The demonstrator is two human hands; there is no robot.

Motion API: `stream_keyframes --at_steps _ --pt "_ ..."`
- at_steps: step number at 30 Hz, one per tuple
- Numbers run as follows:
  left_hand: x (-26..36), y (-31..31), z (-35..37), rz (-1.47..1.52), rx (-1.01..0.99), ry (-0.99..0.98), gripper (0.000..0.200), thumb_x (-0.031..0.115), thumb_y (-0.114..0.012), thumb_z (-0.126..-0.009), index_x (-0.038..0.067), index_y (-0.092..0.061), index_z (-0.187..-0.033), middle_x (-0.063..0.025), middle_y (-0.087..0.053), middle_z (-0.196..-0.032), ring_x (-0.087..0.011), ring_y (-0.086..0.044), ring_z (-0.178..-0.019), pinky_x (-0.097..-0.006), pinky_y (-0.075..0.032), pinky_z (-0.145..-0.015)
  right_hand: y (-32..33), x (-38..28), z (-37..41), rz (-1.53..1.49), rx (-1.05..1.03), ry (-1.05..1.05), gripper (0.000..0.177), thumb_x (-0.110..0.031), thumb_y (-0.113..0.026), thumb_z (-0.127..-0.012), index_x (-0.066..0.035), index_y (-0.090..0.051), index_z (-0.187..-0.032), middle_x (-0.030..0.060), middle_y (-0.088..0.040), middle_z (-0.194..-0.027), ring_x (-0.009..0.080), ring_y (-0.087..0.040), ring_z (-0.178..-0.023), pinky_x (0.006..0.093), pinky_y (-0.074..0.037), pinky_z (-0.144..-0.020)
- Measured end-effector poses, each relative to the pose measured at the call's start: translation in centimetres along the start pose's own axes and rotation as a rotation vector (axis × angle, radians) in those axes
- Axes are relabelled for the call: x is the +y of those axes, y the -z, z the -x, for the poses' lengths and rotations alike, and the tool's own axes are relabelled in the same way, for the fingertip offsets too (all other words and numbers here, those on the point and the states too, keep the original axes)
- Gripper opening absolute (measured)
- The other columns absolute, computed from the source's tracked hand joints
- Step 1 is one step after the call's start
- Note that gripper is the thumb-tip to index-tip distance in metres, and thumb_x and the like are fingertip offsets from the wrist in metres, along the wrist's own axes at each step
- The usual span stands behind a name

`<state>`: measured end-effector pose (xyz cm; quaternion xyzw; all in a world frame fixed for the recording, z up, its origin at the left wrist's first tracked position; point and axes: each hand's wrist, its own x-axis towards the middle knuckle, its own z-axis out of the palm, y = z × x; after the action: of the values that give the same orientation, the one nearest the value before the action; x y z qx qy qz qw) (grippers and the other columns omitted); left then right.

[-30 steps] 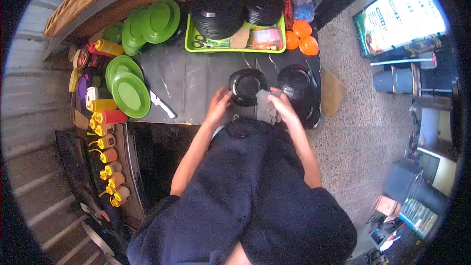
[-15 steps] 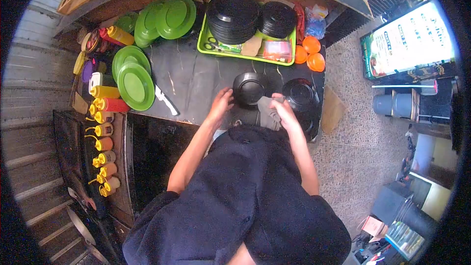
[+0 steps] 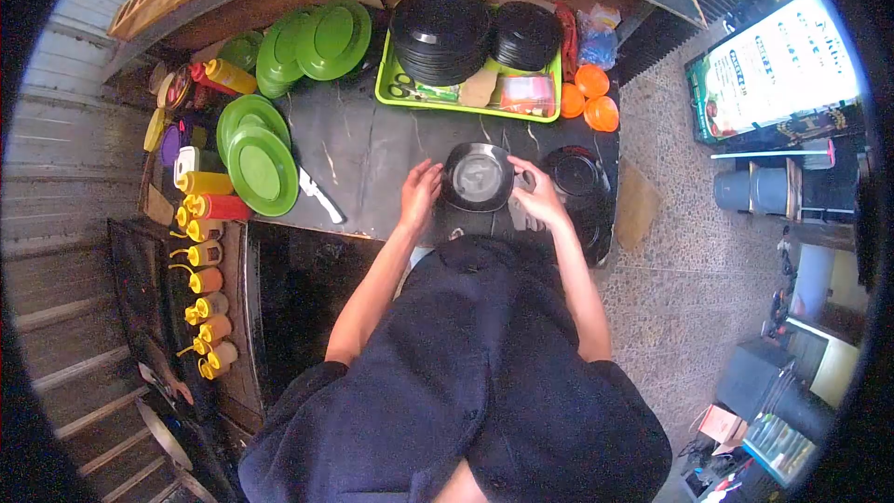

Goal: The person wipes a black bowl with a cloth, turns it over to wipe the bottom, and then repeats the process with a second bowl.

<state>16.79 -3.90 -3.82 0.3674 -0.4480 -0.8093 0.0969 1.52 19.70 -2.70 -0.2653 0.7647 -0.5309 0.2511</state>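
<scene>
Between my hands is a small, glossy black plate [image 3: 478, 177] with light glaring off its middle. My right hand [image 3: 537, 194] grips its right rim, fingers at the upper edge and thumb lower down. At the opposite rim, my left hand [image 3: 421, 191] has its curled fingertips against the edge. A grey cloth [image 3: 523, 217] lies below my right hand, partly hidden by it. Just to the right sits another black plate [image 3: 575, 172], with more dark dishes nearer me, partly covered by my forearm.
A lime-green tray [image 3: 396, 97] at the back holds stacked black plates [image 3: 440, 33] and scissors. Green plates [image 3: 261, 172] and a white-handled knife [image 3: 321, 196] lie to the left. Sauce bottles [image 3: 205, 254] line the left edge. Orange cups [image 3: 601, 114] stand at the back right.
My right hand has let go of the grey cloth and moved up to the plate's right rim. The plate has tilted slightly and catches more light. My left hand stays at the left rim.
</scene>
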Motion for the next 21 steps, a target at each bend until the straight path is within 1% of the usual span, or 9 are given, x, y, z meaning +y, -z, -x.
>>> stream_keyframes --at_steps 3,6,9,14,16,17,19,20,21 --pt "0.1 0.0 0.0 -0.035 0.005 0.015 0.057 0.024 -0.059 -0.109 0.0 -0.04 -0.157 -0.0172 -0.054 -0.155 -0.0299 -0.05 -0.146 -0.0423 -0.037 -0.124 0.0 -0.3 -0.9 0.02 0.018 -0.04 0.07 -0.004 -0.07 -0.081 -0.007 -0.058 -0.149 0.019 -0.066 -0.135 0.0287 -0.063 -0.129 0.0385 -0.048 -0.112" --pt "-0.2 0.6 -0.4 -0.092 -0.007 -0.009 0.057 0.022 -0.059 -0.109 -0.001 -0.04 -0.157 -0.0178 -0.053 -0.156 -0.0299 -0.049 -0.147 -0.0424 -0.038 -0.124 0.9 -3.5 -1.8 0.359 -0.046 -0.164 0.074 -0.012 -0.077 -0.079 0.0 -0.055 -0.148 0.0269 -0.06 -0.139 0.0431 -0.06 -0.131 0.0447 -0.046 -0.116" --pt "-0.8 0.7 -0.4 -0.206 -0.027 -0.086 0.056 0.02 -0.061 -0.107 -0.002 -0.042 -0.155 -0.0178 -0.053 -0.156 -0.0287 -0.05 -0.145 -0.0411 -0.041 -0.121 0.8 -3.9 -2.1 0.605 0.035 -0.06 0.071 -0.013 -0.077 -0.078 0.001 -0.059 -0.145 0.022 -0.065 -0.132 0.0381 -0.063 -0.127 0.0422 -0.049 -0.111" --pt "-1.2 1.0 -0.2 -0.377 0.0 -0.312 0.062 0.022 -0.071 -0.101 0.0 -0.046 -0.153 -0.0196 -0.055 -0.154 -0.0332 -0.053 -0.144 -0.0398 -0.046 -0.116 1.4 -6.0 -2.9 0.562 0.081 -0.055 0.061 -0.009 -0.081 -0.078 -0.002 -0.066 -0.136 0.0224 -0.062 -0.129 0.0407 -0.062 -0.125 0.0449 -0.052 -0.107" --pt "0.4 1.5 0.5 -1.011 -0.108 -0.59 0.084 0.04 -0.082 -0.09 0.004 -0.044 -0.156 -0.0245 -0.043 -0.163 -0.0414 -0.039 -0.154 -0.0523 -0.036 -0.123 0.9 -5.4 -3.2 0.426 0.082 0.078 0.054 -0.006 -0.082 -0.077 -0.008 -0.071 -0.13 0.0199 -0.059 -0.13 0.0395 -0.064 -0.118 0.0441 -0.053 -0.106" --pt "1.0 1.3 0.8 -1.01 -0.107 -0.587 0.084 0.04 -0.082 -0.09 0.004 -0.044 -0.156 -0.0245 -0.043 -0.163 -0.0414 -0.039 -0.154 -0.0523 -0.036 -0.123 0.3 -4.9 -3.3 0.426 0.08 0.076 0.054 -0.006 -0.082 -0.077 -0.008 -0.071 -0.13 0.0199 -0.059 -0.13 0.0395 -0.064 -0.118 0.0441 -0.053 -0.106" --pt "1.5 1.2 1.3 -1.401 -0.172 -0.71 0.111 0.057 -0.088 -0.075 0.007 -0.041 -0.161 -0.0229 -0.031 -0.17 -0.0422 -0.021 -0.161 -0.0605 -0.016 -0.129 -1.2 -4.3 -3.2 0.405 0.088 0.3 0.061 -0.001 -0.083 -0.074 -0.011 -0.07 -0.134 0.0196 -0.054 -0.136 0.0397 -0.064 -0.117 0.0449 -0.053 -0.105" --pt "0.4 1.8 0.6 -1.371 -0.199 -0.669 0.123 0.067 -0.087 -0.07 0.011 -0.034 -0.166 -0.0183 -0.022 -0.176 -0.0388 -0.007 -0.165 -0.0651 -0.004 -0.128 -2.0 -4.0 -3.0 0.366 0.028 0.237 0.072 0.002 -0.083 -0.072 -0.006 -0.064 -0.14 0.0194 -0.051 -0.138 0.0404 -0.06 -0.122 0.0457 -0.052 -0.107" --pt "0.2 1.9 0.5 -1.369 -0.198 -0.664 0.123 0.067 -0.087 -0.07 0.011 -0.034 -0.166 -0.0183 -0.022 -0.176 -0.0388 -0.007 -0.165 -0.0651 -0.004 -0.128 -2.8 -3.2 -2.7 0.366 0.024 0.235 0.072 0.002 -0.083 -0.072 -0.006 -0.064 -0.14 0.0194 -0.051 -0.138 0.0404 -0.06 -0.122 0.0457 -0.052 -0.107"
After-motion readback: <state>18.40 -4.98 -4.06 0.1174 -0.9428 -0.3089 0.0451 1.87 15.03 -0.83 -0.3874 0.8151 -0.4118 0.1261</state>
